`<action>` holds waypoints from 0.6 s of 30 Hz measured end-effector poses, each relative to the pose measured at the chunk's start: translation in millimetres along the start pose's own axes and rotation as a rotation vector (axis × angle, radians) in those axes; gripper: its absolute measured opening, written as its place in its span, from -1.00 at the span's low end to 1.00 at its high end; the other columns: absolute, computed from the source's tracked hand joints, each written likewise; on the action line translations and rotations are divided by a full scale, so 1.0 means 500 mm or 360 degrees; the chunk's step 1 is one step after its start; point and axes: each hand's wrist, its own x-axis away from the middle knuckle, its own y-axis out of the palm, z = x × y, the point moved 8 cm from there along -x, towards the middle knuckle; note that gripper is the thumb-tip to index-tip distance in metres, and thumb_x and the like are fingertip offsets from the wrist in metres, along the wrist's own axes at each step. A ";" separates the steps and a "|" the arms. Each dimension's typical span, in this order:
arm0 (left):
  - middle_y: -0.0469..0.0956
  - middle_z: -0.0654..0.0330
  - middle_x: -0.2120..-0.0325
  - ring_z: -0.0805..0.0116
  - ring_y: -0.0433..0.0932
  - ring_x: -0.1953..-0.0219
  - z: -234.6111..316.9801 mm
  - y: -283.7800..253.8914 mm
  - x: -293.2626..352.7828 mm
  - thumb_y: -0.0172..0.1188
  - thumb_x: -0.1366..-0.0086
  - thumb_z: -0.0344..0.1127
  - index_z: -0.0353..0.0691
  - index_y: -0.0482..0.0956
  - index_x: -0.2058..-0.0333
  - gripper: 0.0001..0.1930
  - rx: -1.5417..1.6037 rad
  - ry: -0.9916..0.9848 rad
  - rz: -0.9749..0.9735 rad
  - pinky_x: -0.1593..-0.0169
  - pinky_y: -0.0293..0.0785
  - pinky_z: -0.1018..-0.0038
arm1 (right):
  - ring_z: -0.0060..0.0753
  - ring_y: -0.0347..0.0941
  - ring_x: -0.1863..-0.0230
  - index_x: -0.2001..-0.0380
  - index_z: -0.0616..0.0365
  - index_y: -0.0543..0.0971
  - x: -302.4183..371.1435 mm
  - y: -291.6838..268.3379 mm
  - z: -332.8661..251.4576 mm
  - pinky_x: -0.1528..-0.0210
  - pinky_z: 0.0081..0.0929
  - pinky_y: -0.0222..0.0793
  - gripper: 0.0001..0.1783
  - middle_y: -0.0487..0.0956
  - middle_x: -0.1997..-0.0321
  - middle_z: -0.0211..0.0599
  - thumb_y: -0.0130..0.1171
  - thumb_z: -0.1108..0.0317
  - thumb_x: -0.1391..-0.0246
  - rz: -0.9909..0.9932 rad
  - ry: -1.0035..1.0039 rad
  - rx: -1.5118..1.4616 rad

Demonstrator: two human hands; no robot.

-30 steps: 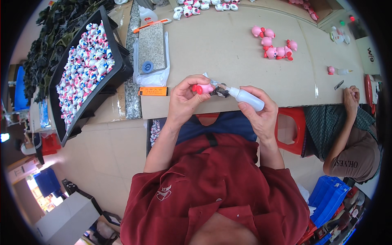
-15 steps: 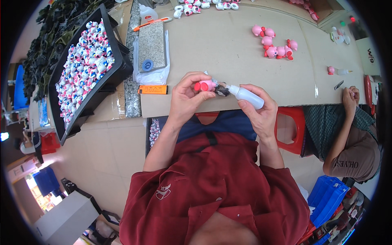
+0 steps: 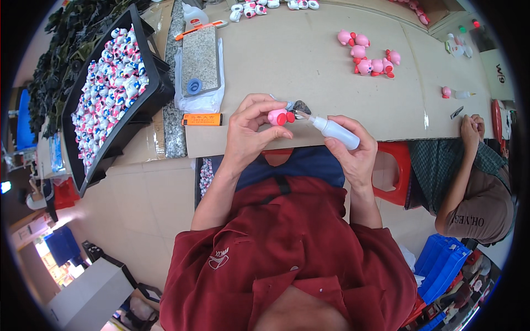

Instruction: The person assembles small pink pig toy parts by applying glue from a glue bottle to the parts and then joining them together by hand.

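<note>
My left hand [image 3: 248, 130] pinches a small round pink figurine [image 3: 274, 117] with red feet between thumb and fingers. A white squeeze bottle [image 3: 338, 134] lies in my right hand [image 3: 356, 151], gripped round its body. Its narrow nozzle points left toward the figurine, with a gap between its tip and the red feet. Just behind the nozzle tip is a small dark lump [image 3: 301, 107], on or near the table edge; what it is I cannot make out.
Several pink figurines [image 3: 377, 67] stand on the table [image 3: 276, 60]. To the left are a stone slab [image 3: 200, 60] with a blue cap [image 3: 194, 86], an orange box [image 3: 202, 119], and a black tray [image 3: 157, 83] of white figurines. A co-worker's hands [image 3: 472, 126] rest at the right.
The figurine has turned, its red feet now facing right toward the bottle. The bottle's nozzle has come away from the dark lump, which now shows apart behind it.
</note>
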 end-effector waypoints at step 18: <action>0.45 0.12 0.22 0.37 0.48 0.14 -0.009 -0.003 0.003 0.22 0.01 -0.66 -0.39 0.45 0.17 -0.64 0.0147 -0.0151 0.0029 0.10 0.48 0.50 | -0.52 0.38 0.53 0.29 0.25 0.55 -0.010 0.007 -0.035 0.48 -0.62 0.26 -0.62 0.55 0.48 -0.28 0.36 0.50 0.30 -0.0012 -0.0423 0.0260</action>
